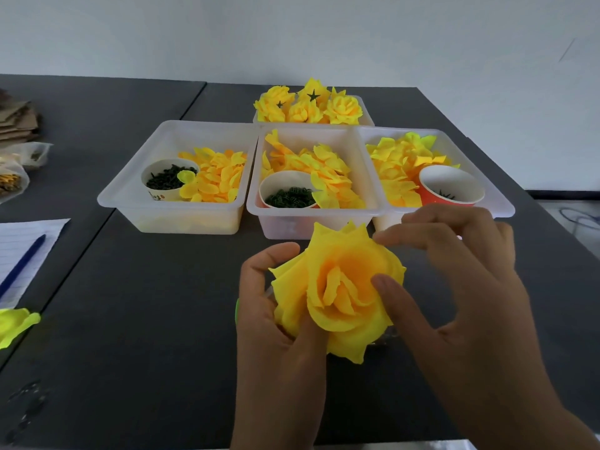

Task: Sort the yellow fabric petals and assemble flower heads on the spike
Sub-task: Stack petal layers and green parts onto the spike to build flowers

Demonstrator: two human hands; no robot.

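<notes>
A large yellow fabric flower head (337,290) sits low in the middle of the view, above the dark table. My left hand (276,319) grips it from the left and below, fingers curled round its outer petals. My right hand (454,287) pinches the flower's right side, the thumb pressed inside the bloom and the fingers at the top edge. The spike is hidden under the petals. Three clear bins hold loose yellow petals: left bin (130,190), middle bin (256,203) and right bin (500,203).
A back bin (365,107) holds several finished yellow flowers. Paper cups (168,180) (289,193) (449,186) with dark green pieces stand in the bins. A notepad with a blue pen (22,264) and a stray petal (16,324) lie at the left. Cardboard and bags sit far left.
</notes>
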